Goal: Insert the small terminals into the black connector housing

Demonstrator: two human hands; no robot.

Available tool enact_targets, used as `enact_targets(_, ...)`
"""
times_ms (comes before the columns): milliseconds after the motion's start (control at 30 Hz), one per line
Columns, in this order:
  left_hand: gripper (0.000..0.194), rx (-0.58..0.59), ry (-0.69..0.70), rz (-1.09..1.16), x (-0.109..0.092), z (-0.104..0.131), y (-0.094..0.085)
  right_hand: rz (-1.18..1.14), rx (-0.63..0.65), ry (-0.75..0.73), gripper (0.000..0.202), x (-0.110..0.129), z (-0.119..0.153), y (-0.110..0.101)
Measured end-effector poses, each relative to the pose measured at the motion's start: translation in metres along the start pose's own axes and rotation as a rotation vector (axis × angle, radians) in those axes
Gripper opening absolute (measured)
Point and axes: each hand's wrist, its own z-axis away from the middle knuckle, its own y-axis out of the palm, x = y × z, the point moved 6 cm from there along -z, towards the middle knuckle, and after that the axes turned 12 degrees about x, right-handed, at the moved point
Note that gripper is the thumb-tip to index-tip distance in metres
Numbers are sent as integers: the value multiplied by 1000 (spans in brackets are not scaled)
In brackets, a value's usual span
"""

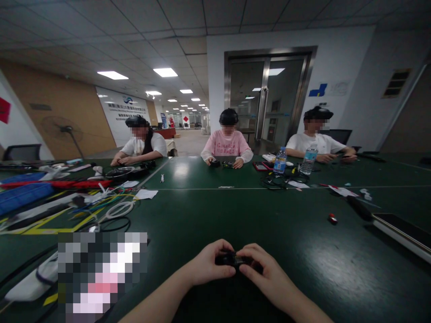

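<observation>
Close to me, just over the green table, both my hands meet around a small black object. My left hand grips its left end between thumb and fingers. Thumb and fingers of my right hand pinch its right end, where a greyish part shows. Fingers cover much of the object, and its exact kind cannot be made out.
To the left lie tangled cables, a blue tray and a white power strip. A small red item and a flat device are on the right. Water bottles stand farther off. Three people sit opposite.
</observation>
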Motion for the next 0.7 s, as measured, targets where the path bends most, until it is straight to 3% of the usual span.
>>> enact_targets(700,38,-22,-50,-83,-6,2,0,-36,-15,-52,23,1,1,0)
